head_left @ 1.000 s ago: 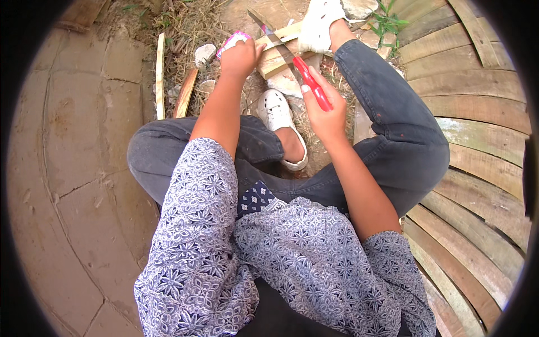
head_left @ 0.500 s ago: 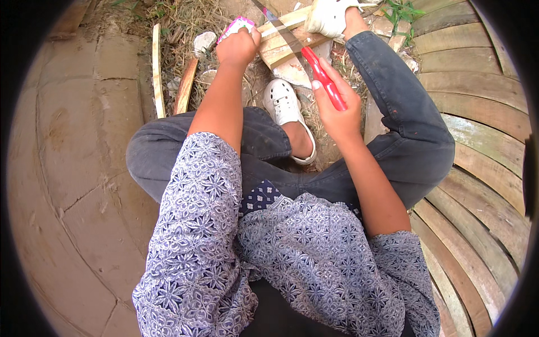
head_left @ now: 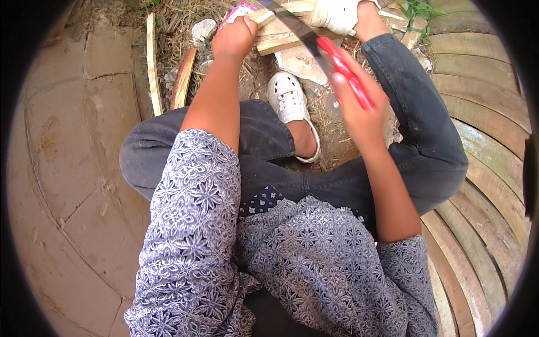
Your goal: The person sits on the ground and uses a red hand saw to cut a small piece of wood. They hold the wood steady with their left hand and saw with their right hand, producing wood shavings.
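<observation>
Between the left hand point(head_left: 234, 38) and the right foot's white clog point(head_left: 335, 18), a wooden strip point(head_left: 301, 7) lies over a wooden block point(head_left: 281, 43), apparently raised and braced against shifting. The left hand is closed on its end, beside a pink packet point(head_left: 241, 9); the right hand point(head_left: 364, 106) grips a saw point(head_left: 297, 27) by its red handle point(head_left: 360, 92), blade angled over the strip.

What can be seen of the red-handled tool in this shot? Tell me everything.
The red-handled tool has a glossy handle, plastic by its look, and a long, dark grey, metal-looking blade. The right hand grips the handle. The tool slants from there up and to the left, its blade running out at the picture's upper edge, so the tip is unseen. The blade crosses in front of pale wood; contact cannot be told, nor whether the edge has teeth.
</observation>
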A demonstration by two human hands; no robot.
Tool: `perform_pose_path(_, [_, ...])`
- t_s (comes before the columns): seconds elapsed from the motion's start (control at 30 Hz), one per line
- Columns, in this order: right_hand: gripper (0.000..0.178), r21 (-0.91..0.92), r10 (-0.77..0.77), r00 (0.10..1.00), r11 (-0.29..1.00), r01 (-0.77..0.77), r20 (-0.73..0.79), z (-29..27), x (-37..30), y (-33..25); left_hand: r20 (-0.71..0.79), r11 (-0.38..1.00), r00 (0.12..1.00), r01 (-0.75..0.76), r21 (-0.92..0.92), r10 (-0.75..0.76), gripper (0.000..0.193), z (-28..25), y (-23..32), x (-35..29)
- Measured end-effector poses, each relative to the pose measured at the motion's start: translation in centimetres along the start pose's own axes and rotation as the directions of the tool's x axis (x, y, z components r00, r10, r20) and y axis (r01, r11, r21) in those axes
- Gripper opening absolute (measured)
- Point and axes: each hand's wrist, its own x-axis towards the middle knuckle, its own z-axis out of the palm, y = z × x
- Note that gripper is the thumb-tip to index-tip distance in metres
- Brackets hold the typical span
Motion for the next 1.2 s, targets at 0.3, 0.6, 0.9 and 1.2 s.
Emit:
perform_pose_path(0.3, [0.046, 0.174, -0.042, 0.999, 0.984, 0.040, 0.008, 1.7, -1.7, 1.1, -0.032, 0.951, 0.990, 0.126, -0.282, -0.141, 0.052, 0.6, -1.4, -0.7])
perform_pose_path(0.6, [0.049, 0.408, 0.022, 0.996, 0.913, 0.017, -0.090, -5.6, -5.7, -4.8, 0.265, 0.258, 0.941, 0.314, -0.914, -0.209, 0.058, -2.7, 0.4, -1.1])
perform_pose_path(0.9, [0.059, 0.294, -0.342, 0.828, 0.817, 0.495, -0.444, -21.1, -13.5, -12.1, 0.365, -0.079, 0.931, 0.365, -0.928, 0.018, 0.038, -4.3, 2.1, -5.1])
perform_pose_path(1.2, [0.057, 0.259, -0.371, 0.784, 0.799, 0.542, -0.497, -27.7, -14.2, -15.0, 0.285, -0.056, 0.955, 0.290, -0.955, 0.076, 0.034, -4.8, 2.5, -4.9])
